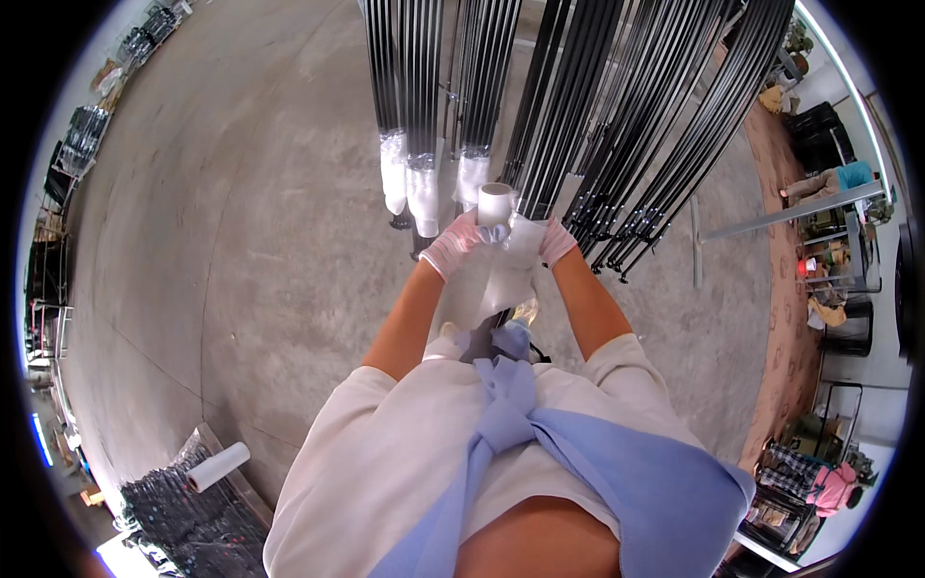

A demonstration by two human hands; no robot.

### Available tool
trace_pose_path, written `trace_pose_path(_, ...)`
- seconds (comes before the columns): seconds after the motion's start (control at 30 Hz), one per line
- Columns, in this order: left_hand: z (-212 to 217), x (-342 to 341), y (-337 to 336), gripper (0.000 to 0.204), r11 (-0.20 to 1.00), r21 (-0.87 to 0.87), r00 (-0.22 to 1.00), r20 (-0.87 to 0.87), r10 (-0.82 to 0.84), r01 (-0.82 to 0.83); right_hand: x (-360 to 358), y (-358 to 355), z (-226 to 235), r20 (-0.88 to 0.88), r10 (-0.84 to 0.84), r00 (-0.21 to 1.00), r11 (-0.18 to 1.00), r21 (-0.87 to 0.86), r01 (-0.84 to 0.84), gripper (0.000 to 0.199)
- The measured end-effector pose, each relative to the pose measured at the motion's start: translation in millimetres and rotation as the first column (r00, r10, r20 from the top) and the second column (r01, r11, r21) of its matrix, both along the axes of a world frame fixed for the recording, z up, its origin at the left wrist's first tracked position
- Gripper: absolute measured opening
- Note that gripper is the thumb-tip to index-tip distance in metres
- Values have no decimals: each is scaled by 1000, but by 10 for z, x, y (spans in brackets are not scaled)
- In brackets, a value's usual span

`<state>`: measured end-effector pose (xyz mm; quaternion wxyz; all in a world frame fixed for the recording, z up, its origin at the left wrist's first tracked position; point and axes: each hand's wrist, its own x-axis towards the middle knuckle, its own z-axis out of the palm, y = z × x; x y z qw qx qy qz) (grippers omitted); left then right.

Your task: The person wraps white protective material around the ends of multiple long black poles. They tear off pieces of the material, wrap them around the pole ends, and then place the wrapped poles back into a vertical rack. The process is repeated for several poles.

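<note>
My left hand (453, 245), in a pale pinkish glove, closes around the lower part of a white roll of plastic film (495, 206). My right hand (556, 241), gloved alike, grips the side of a white film wrapping (525, 234) at the near end of a bundle of long black rods (554, 106). The roll sits just left of that wrapped end. Some fingertips are hidden behind the roll and the film. To the left, other black rod bundles (421, 87) have near ends covered in white wrapping (421, 197).
More black rods (665, 125) fan out to the right, their near ends unwrapped. At the lower left, a white roll (218, 466) lies on a dark, film-covered stack (193, 525). A grey metal bar (790, 212) extends at the right. Two people are at the far right.
</note>
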<state>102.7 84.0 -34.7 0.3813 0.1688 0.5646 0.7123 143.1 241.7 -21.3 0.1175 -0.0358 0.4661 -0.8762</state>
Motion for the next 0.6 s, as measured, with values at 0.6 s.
trace_pose_path(0.6,-283,256,53,68,887,435,945,-196,262,-155,-437,196,832,365,738,568,-673,466,575,10)
